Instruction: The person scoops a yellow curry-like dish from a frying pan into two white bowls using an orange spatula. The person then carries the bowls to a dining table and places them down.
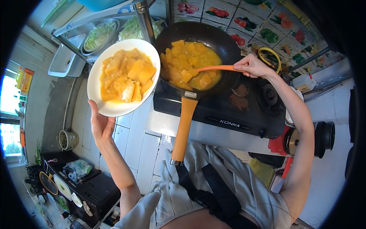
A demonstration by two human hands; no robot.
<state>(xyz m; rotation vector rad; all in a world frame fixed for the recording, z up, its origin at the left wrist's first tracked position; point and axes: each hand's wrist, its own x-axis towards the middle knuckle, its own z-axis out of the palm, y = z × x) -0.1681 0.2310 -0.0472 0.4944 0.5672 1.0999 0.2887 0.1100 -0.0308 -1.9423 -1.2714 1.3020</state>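
Observation:
My left hand holds a white plate from below at its rim, left of the pan. Chunks of cooked pumpkin in yellow sauce lie on the plate. My right hand grips the orange handle of a spatula or spoon, whose head rests among the food in the pan. The dark frying pan sits on the gas stove and holds more pumpkin pieces in liquid. Its tan handle points toward my body, and neither hand touches it.
The black gas stove has a second burner at the right. Bowls of shredded cabbage stand behind the plate, near a metal post. A yellow hose lies by the tiled wall. Pots are at the right.

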